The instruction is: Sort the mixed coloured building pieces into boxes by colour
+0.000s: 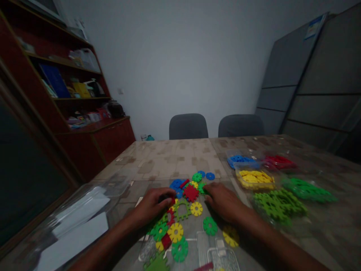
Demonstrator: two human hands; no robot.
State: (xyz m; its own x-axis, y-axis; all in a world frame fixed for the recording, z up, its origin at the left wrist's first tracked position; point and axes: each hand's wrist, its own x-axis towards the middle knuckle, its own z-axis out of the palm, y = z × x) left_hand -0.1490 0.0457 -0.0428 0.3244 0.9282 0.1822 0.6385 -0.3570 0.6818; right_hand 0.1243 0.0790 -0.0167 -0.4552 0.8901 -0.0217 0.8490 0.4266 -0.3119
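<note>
Loose plastic interlocking pieces lie in a pile on the table between my hands. My left hand [156, 203] is at the pile's left side, fingers curled toward the thumb; whatever they hold is hidden. My right hand [221, 199] is at the right side, its bent fingertips on a green notched disc [202, 188]. Between them are a red square piece [191, 193], a light green square frame [182, 210] and a yellow notched disc [196, 209]. Blue pieces [176, 184] lie behind. Closer to me are a green disc [179, 250] and a yellow disc [175, 232].
At right stand clear tubs of blue pieces [241, 161], yellow pieces [255, 178] and red pieces [279, 162], near green pieces [308, 189] and light green squares [279, 205]. White sheets [76, 237] and clear plastic containers [117, 184] are at left. Two chairs [188, 126] stand behind the table.
</note>
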